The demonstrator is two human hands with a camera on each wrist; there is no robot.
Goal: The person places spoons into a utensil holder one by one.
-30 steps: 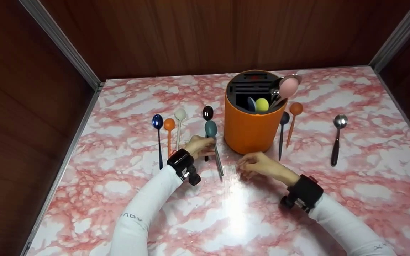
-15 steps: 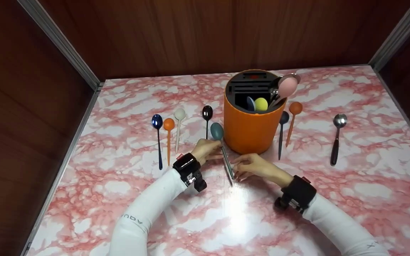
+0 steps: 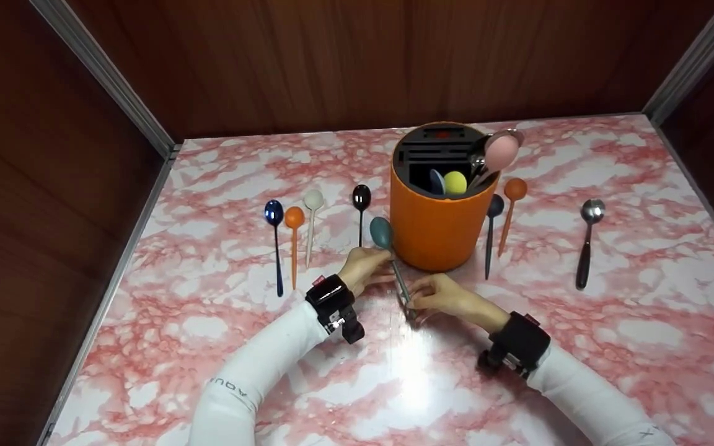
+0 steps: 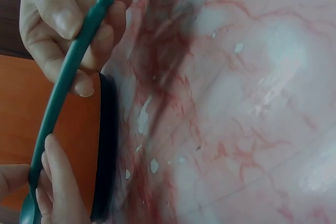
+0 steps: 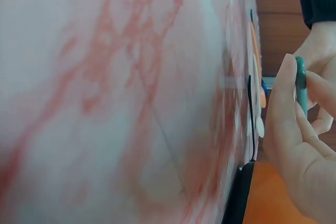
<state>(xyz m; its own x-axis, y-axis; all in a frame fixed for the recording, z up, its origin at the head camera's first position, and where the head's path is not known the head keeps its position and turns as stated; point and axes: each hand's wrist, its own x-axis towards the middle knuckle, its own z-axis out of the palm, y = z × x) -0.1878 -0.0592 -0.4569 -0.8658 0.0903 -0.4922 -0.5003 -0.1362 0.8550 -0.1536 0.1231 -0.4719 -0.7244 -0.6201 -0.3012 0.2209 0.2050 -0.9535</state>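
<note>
A teal spoon [image 3: 381, 233] is held up between both hands in front of the orange holder, tilted with its bowl toward the back left. My left hand [image 3: 364, 270] pinches it just below the bowl. Near the other end, my right hand [image 3: 447, 298] grips the handle between thumb and fingers. The left wrist view shows the long teal handle [image 4: 63, 82] running from my left fingers up to the rounded tip at my right hand. Seen from the right wrist, only a short teal end [image 5: 301, 80] shows between my right fingers.
The orange utensil holder [image 3: 434, 232] contains a pink spoon [image 3: 501, 152], a yellow one [image 3: 455, 182] and others. Left of it lie blue [image 3: 274, 212], orange [image 3: 294, 217], cream [image 3: 313, 200] and black [image 3: 361, 197] spoons. Several more lie to its right, including a metal-bowled spoon [image 3: 592, 212].
My left hand has carried the teal spoon to the right and toward the front, uncovering more of the black spoon. My right hand has come to hold the handle's end.
</note>
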